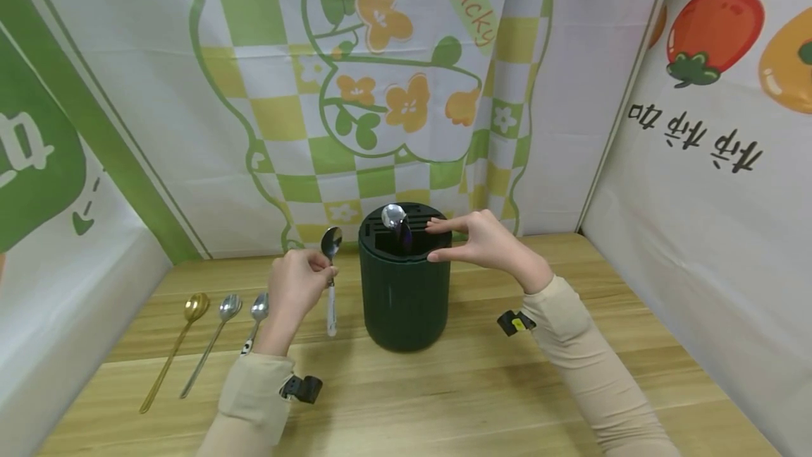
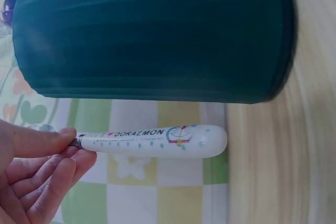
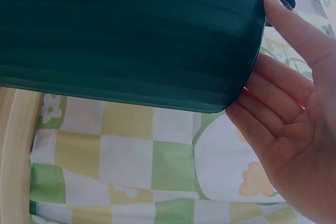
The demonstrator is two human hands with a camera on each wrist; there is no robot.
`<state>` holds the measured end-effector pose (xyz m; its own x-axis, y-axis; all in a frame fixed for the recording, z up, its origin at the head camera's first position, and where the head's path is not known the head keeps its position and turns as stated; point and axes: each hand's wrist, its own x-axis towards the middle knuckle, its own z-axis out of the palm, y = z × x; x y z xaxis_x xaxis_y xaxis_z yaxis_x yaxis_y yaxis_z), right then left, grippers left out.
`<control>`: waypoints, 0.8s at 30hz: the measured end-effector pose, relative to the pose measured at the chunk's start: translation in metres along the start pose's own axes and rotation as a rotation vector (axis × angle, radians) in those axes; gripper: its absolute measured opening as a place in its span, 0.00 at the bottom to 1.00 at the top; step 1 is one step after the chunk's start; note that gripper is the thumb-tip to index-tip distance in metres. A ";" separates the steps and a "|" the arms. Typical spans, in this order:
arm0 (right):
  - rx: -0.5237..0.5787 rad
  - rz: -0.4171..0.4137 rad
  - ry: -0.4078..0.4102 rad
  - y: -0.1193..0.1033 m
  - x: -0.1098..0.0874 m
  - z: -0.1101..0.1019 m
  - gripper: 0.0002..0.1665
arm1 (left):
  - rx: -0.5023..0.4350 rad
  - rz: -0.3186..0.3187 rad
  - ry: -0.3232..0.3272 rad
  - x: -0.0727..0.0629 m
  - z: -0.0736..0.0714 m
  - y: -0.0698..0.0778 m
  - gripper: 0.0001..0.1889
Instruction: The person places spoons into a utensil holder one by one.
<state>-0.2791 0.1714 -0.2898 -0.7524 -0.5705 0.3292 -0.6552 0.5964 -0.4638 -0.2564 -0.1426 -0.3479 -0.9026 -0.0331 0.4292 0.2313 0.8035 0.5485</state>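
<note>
In the head view, my left hand [image 1: 297,295] pinches a spoon [image 1: 331,309] at its neck between thumb and fingertips. The spoon stands nearly upright, bowl at the top, left of the dark green utensil holder [image 1: 406,302]. Its white handle [image 2: 152,142] bears the word DORAEMON in the left wrist view. My right hand [image 1: 488,242] rests at the holder's top rim, thumb at the front edge and fingers extended over the top. One metal spoon [image 1: 393,216] stands in the holder, bowl up; a dark purple shape beside it is unclear.
Left of my left hand, a gold spoon [image 1: 174,351], a silver spoon [image 1: 212,344] and another spoon [image 1: 259,307] lie on the wooden table [image 1: 444,400]. My left forearm partly covers the third. Patterned cloth [image 1: 266,118] hangs behind the holder.
</note>
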 end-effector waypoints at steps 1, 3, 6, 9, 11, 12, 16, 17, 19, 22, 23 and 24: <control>0.002 0.000 0.000 0.000 0.000 0.000 0.31 | -0.001 0.012 0.011 0.000 -0.001 0.001 0.07; 0.005 0.000 0.000 0.000 0.000 0.000 0.31 | -0.004 0.029 0.030 0.001 -0.003 0.004 0.07; 0.007 -0.001 0.001 0.000 0.000 -0.001 0.31 | -0.015 0.034 0.050 0.001 -0.006 0.009 0.08; 0.003 0.000 0.001 0.000 0.000 -0.001 0.31 | -0.025 0.034 0.060 0.001 -0.009 0.013 0.08; 0.001 -0.003 0.001 0.000 0.000 0.000 0.31 | -0.036 0.036 0.067 0.001 -0.011 0.016 0.09; 0.001 -0.003 0.000 0.000 0.000 0.000 0.31 | -0.040 0.038 0.072 0.001 -0.013 0.018 0.09; 0.005 -0.003 0.001 0.000 0.000 0.000 0.31 | -0.054 0.054 0.096 0.002 -0.017 0.024 0.09; 0.006 -0.004 0.001 0.000 0.000 0.000 0.31 | -0.054 0.061 0.105 0.003 -0.018 0.025 0.09; 0.005 0.000 0.001 0.000 0.000 0.000 0.30 | -0.060 0.074 0.122 0.004 -0.019 0.027 0.09; 0.010 -0.001 -0.002 -0.001 0.000 0.000 0.31 | -0.071 0.081 0.141 0.005 -0.021 0.029 0.08; 0.013 -0.001 -0.003 -0.001 0.000 0.000 0.31 | -0.075 0.080 0.147 0.006 -0.022 0.030 0.08; 0.015 0.000 -0.004 0.000 0.000 0.000 0.31 | -0.081 0.080 0.152 0.006 -0.022 0.030 0.08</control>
<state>-0.2785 0.1713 -0.2898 -0.7521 -0.5728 0.3261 -0.6541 0.5879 -0.4760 -0.2468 -0.1315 -0.3127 -0.8167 -0.0654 0.5734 0.3338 0.7570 0.5618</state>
